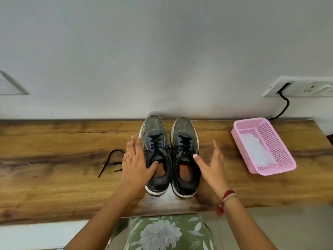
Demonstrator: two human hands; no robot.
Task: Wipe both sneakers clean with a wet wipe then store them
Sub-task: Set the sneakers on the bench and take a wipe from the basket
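Two grey-green sneakers stand side by side on the wooden bench (54,159), toes toward the far wall, heels toward the near edge. The left sneaker (159,150) and the right sneaker (185,152) are just beside each other, both laced in black with orange-brown insoles showing.

The left hand (134,159) rests on the outer left side of the left sneaker. Its fingers lie straight along the upper and its thumb reaches over the collar into the opening, so its grip is spread, not clenched. A ring (127,156) shows on one finger. The right hand (210,163) stands just right of the right sneaker, palm turned toward it, fingers apart and straight. Its thumb tip is at the shoe's collar, and its grip holds nothing. Red and pale threads (228,195) circle that wrist.

A loose black shoelace (105,164) lies on the bench left of the left hand. Far right on the bench sits a pink mesh basket (241,150) with a white wet wipe (257,152) inside. Behind it, a black cable (284,105) runs from a wall socket (306,89).
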